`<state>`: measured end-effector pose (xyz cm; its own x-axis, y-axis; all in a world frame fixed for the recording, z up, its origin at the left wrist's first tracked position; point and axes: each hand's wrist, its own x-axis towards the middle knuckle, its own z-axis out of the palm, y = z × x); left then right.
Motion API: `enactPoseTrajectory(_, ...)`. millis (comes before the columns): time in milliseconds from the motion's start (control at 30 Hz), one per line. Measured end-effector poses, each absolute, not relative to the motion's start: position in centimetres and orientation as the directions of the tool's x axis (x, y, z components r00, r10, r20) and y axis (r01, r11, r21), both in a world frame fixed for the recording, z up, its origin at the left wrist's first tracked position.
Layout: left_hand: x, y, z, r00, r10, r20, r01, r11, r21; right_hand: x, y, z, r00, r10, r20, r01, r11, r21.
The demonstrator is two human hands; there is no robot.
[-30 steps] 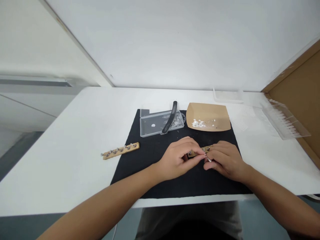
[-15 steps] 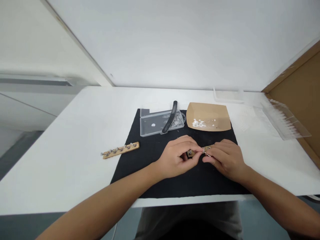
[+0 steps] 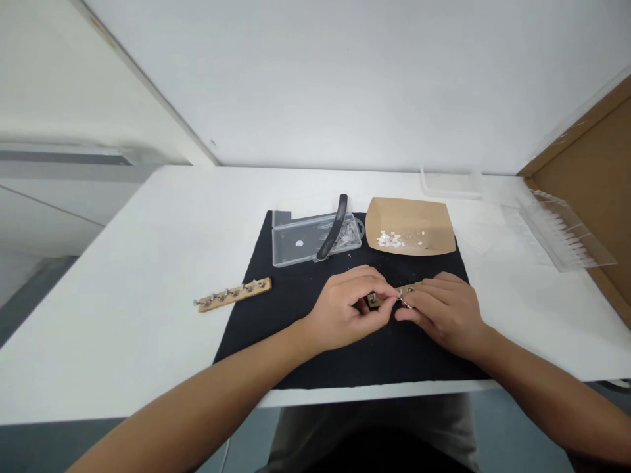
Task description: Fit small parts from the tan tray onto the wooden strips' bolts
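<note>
A small wooden strip (image 3: 373, 301) with metal fittings lies on the black mat, partly hidden behind my hands. My left hand (image 3: 352, 307) is closed in a pinch at the strip's middle; what its fingertips hold is too small to name. Curled over the right end of the strip, my right hand (image 3: 444, 312) grips it, its thumb below. A thin, shiny curved metal piece (image 3: 406, 304) shows between the two hands. At the left, a second wooden strip (image 3: 234, 295) with a row of metal fittings lies partly off the mat.
Behind the hands sits a clear plastic box (image 3: 286, 257) with small clear pieces, a black curved handle (image 3: 335, 226) across it. Beside it is a brown paper tray (image 3: 409, 217) holding white flakes. Clear plastic racks (image 3: 562, 236) stand at the right, near a cardboard panel (image 3: 591, 171).
Both hands stay at the strip with almost the same grip. The whole view has shifted slightly; nothing has visibly been let go or picked up.
</note>
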<state>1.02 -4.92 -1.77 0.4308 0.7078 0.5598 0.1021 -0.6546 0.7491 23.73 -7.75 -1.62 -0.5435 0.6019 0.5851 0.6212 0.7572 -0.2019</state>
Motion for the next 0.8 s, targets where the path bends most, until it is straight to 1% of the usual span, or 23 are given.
enactPoseTrajectory(267,1.15,-4.86,-1.83,0.427,0.698,0.574,0.108,-0.67,0.734,23.69,-7.74,-1.58,-0.555,0.607,0.568,0.612,0.761,-0.215)
enactPoseTrajectory(400,1.2,-4.96,-1.73,0.432,0.713,0.551,0.113,-0.65,0.752,23.69,-7.74,-1.7,-0.556,0.62,0.553,0.606,0.758,-0.24)
enactPoseTrajectory(533,1.04,-4.83,-1.68,0.456,0.75,0.479,0.096,-0.577,0.811,23.73,-7.77,-2.05,-0.549,0.643,0.534,0.58,0.753,-0.31)
enactPoseTrajectory(667,0.84,-4.55,-1.61,0.508,0.782,0.362,0.067,-0.454,0.888,23.75,-7.79,-2.29,-0.534,0.67,0.515,0.556,0.738,-0.383)
enactPoseTrajectory(800,0.78,-4.49,-1.39,0.522,0.807,0.275,0.075,-0.364,0.928,23.74,-7.72,-2.19,-0.553,0.679,0.483,0.541,0.734,-0.411)
